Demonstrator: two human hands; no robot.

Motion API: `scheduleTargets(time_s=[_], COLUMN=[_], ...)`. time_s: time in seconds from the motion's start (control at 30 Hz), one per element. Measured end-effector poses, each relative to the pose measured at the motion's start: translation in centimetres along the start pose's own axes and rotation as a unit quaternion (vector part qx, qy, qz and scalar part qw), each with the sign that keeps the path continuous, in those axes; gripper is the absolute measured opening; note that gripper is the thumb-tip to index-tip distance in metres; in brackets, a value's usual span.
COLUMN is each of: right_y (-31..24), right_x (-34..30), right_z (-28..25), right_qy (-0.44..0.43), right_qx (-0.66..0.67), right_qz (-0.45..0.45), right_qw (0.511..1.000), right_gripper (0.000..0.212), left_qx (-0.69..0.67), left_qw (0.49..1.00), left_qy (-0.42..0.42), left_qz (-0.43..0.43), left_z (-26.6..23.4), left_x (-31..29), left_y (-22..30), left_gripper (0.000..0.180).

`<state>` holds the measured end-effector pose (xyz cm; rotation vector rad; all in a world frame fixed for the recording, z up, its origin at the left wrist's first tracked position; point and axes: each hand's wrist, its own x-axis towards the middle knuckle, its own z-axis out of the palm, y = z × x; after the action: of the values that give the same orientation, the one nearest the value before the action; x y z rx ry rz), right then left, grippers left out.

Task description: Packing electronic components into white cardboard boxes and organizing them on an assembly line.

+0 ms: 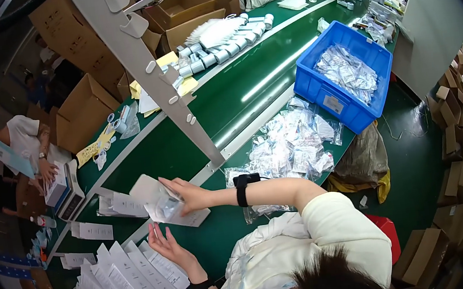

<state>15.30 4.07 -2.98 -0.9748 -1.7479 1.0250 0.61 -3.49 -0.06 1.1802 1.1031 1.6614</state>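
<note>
My right hand [189, 196] reaches across the bench, its fingers closed on a clear plastic bag [165, 210]. The bag is at a white box [197, 218] with a raised flap; whether it is inside or in front of the box, I cannot tell. Just below the box, my left hand [169, 247] has its fingers apart and holds nothing. Several white printed boxes [126, 273] lean in a row beside my left hand. A pile of clear bags with small parts [289, 146] lies on the bench near my right forearm.
A blue bin [307, 80] full of similar bags stands at the far right of the bench. A white metal post [160, 84] rises at the bench's edge by the green conveyor belt [243, 97]. Grey cylinders [220, 53] lie beyond it. A co-worker's hand [47, 170] is at left.
</note>
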Motion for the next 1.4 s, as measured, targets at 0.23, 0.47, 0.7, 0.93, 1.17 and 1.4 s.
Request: scheduleTargets(time_s=[0.23,0.47,0.7,0.93,1.17,1.4], right_y=[6.4,7.5,0.6,-2.0,0.3,0.2], right_x=[9.9,6.8,-12.6,-33.5,-35.5,-32.5], right_z=[-2.3,-1.2,-16.1,-32.8,-34.4,-32.0], right_qy=[0.247,0.179,0.146,0.387,0.356,0.400], right_qx=[-0.066,-0.180,-0.174,-0.768,-0.583,-0.576], right_qz=[0.039,0.069,0.220,0.322,0.498,0.513], right_qw=[0.966,0.965,0.949,0.395,0.535,0.495], right_gripper=[0.110,0.091,0.033,0.044,0.050,0.053], left_qx=[0.125,0.400,0.617,0.664,0.679,0.673], left_qw=[0.991,0.876,0.636,0.578,0.567,0.576], left_qy=[-0.015,-0.253,-0.411,-0.441,-0.442,-0.441], left_qz=[-0.049,-0.092,-0.212,-0.176,-0.152,-0.145], left_z=[-1.5,-3.2,-2.0,-1.2,-1.8,-1.4], left_x=[-1.0,-2.8,-4.5,-5.4,-5.6,-5.8], left_y=[-2.5,-7.5,-8.6,-9.2,-9.6,-8.9], left_gripper=[0.034,0.046,0.078,0.083,0.087,0.082])
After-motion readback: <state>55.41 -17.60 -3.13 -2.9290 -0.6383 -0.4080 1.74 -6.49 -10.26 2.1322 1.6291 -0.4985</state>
